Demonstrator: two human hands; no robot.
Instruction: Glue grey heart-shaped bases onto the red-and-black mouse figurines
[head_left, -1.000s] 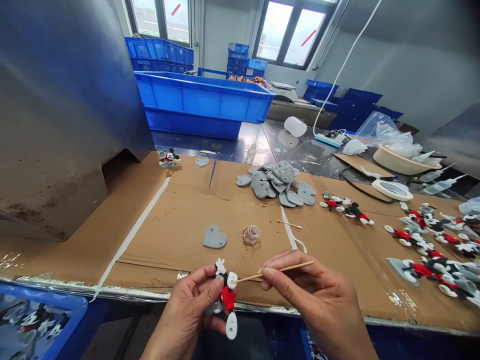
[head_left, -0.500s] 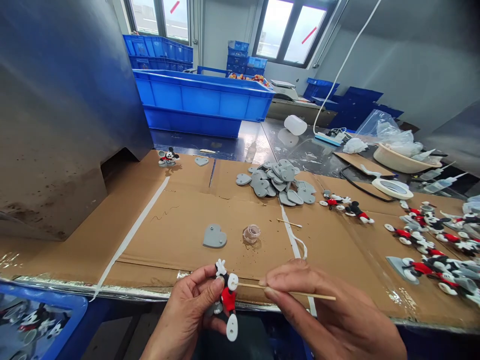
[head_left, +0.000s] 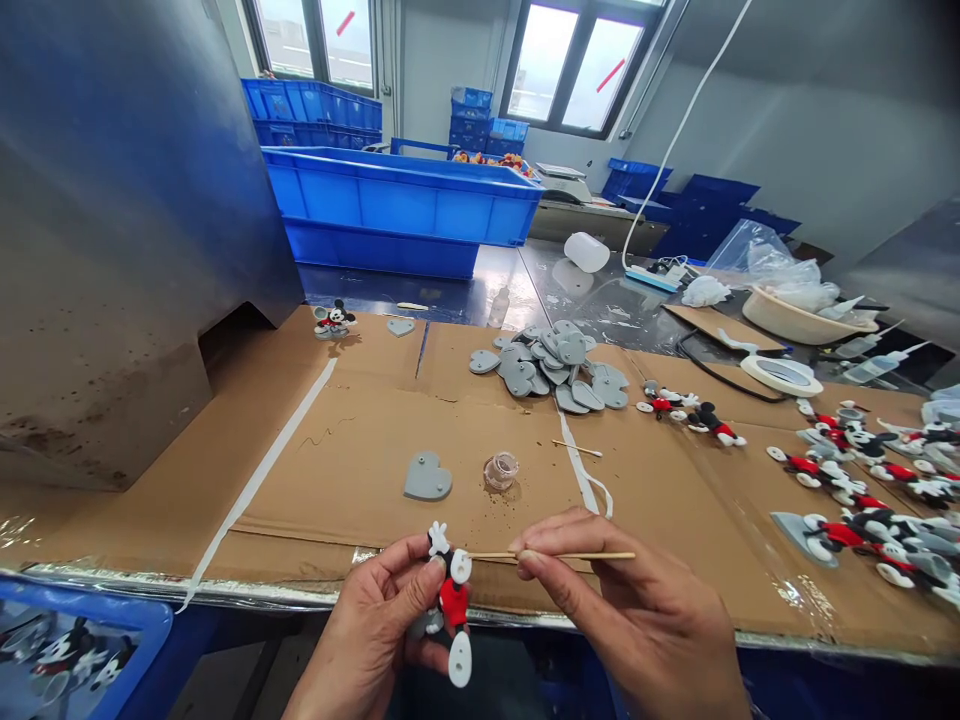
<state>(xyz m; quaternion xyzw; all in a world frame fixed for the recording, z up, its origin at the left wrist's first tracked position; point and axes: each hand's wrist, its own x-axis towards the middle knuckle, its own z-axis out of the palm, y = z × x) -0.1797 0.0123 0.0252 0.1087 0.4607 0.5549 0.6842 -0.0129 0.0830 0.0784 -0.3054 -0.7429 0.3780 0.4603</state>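
Observation:
My left hand is closed round a cartoon mouse figurine with red shorts, its white soles with small holes turned towards me. Between thumb and fingers my right hand pinches a thin wooden stick, held nearly level. The stick's left tip meets the upper shoe of the figurine. Beyond the hands, a grey heart-shaped base lies flat on the cardboard. Beside it stands a small clear pot. A cotton swab rests farther right.
A pile of grey heart bases lies mid-table. Several figurines cover the right side, and one stands figurine at the far left. A metal housing rises at left; a blue crate stands behind.
My right hand has moved slightly left and up, and the stick has turned closer to level with its tip still at the shoe. The left hand keeps hold of the figurine.

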